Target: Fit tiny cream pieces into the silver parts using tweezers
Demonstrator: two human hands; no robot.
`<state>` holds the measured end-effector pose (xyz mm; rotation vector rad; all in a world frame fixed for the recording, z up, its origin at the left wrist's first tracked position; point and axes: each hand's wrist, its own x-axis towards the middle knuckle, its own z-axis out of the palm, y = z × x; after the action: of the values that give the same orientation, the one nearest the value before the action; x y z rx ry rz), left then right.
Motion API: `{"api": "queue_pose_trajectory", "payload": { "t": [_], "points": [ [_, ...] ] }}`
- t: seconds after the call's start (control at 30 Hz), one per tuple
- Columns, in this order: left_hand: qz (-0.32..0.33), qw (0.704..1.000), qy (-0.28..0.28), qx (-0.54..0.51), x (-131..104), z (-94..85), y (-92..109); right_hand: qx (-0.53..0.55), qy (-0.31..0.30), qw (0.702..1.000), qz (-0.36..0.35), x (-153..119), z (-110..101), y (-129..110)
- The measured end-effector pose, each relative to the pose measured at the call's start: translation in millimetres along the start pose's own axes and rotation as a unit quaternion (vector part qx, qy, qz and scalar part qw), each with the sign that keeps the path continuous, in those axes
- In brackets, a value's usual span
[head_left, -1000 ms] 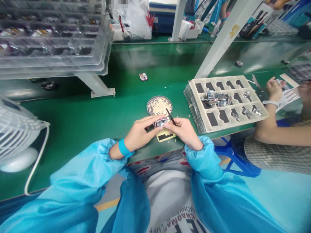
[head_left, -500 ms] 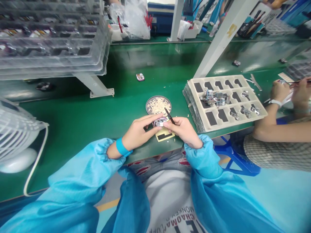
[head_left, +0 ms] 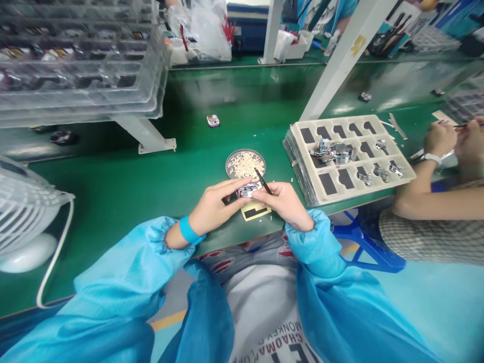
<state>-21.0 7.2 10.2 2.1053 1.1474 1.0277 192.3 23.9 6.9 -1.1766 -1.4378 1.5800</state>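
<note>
My left hand [head_left: 217, 205] is closed around a small electronic device [head_left: 247, 190] with a purple rim and a silvery inside, held just above the bench. My right hand [head_left: 284, 202] touches the device's right side with its thumb and fingertips. Black tweezers [head_left: 263, 182] rest in that same hand, their tip pointing up and away. Under the hands lies a yellow sheet [head_left: 256, 212] with a black strip on it. Right behind them sits a round dish [head_left: 245, 164] of tiny pale pieces.
To the right, a stack of cream trays [head_left: 333, 199] holds metal parts. Clear plastic trays [head_left: 83, 101] stand on a raised shelf at left, above a white fan [head_left: 26, 212]. Another device [head_left: 213, 121] lies farther back. A co-worker's hands [head_left: 440, 138] are at far right.
The view has shifted very slightly. Both hands keep the same hold on the device and the tweezers, with no clear movement between them.
</note>
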Motion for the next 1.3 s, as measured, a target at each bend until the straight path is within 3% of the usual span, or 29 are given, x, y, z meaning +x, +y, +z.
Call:
{"api": "queue_pose_trajectory", "payload": {
  "t": [0.17,0.43,0.7,1.03,1.17,1.3],
  "points": [
    [-0.036,0.999,-0.006,-0.005,0,0.2,0,0.005,0.003,1.0,-0.001,0,0,1],
    [-0.034,0.999,0.003,-0.019,1,0.7,3,-0.008,0.001,1.0,-0.008,0,0,0],
    [-0.089,0.995,0.009,-0.037,1,2.4,4,-0.018,0.007,1.0,-0.012,0,1,-1],
    [-0.052,0.998,0.004,-0.028,2,0.2,4,-0.022,0.007,0.999,-0.028,0,2,0],
    [-0.118,0.991,0.022,-0.055,0,3.6,6,-0.037,0.043,0.998,-0.042,0,6,2],
    [-0.188,0.963,0.022,-0.191,0,8.7,4,-0.021,0.086,0.993,-0.084,1,11,4]
  ]
}}
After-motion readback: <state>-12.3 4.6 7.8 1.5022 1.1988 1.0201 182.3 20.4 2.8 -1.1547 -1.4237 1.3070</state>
